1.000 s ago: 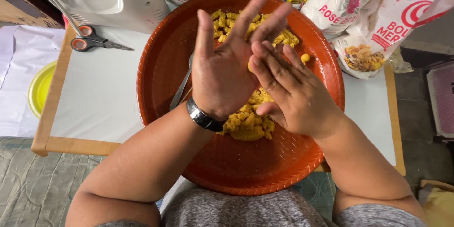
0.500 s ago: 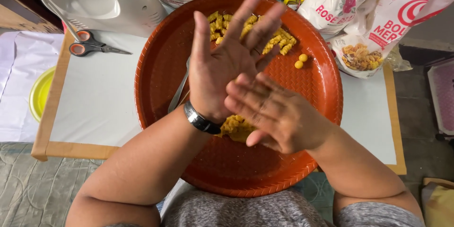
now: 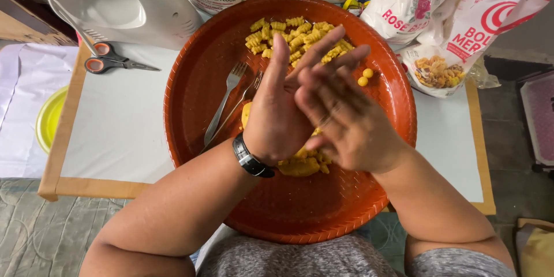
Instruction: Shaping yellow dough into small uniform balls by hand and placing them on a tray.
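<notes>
My left hand [image 3: 276, 118], with a black watch [image 3: 249, 159] on its wrist, and my right hand [image 3: 349, 124] are pressed palm to palm over a round orange tray [image 3: 288, 219], fingers stretched out. Whatever lies between the palms is hidden. Under the hands a lump of yellow dough [image 3: 300, 166] rests on the tray. A heap of ridged yellow dough pieces [image 3: 294, 37] lies at the tray's far side, with two small yellow balls [image 3: 365, 77] to its right. Two forks [image 3: 228, 92] lie on the tray left of my hands.
The tray sits on a white board with a wooden rim [image 3: 115, 133]. Orange-handled scissors [image 3: 109, 60] and a white appliance [image 3: 121, 3] are at the back left, a yellow plate [image 3: 49, 118] at the far left. Printed food bags [image 3: 461, 29] and containers crowd the back right.
My right hand has slid back and forth across the left palm, and both hands have shifted right, uncovering the forks.
</notes>
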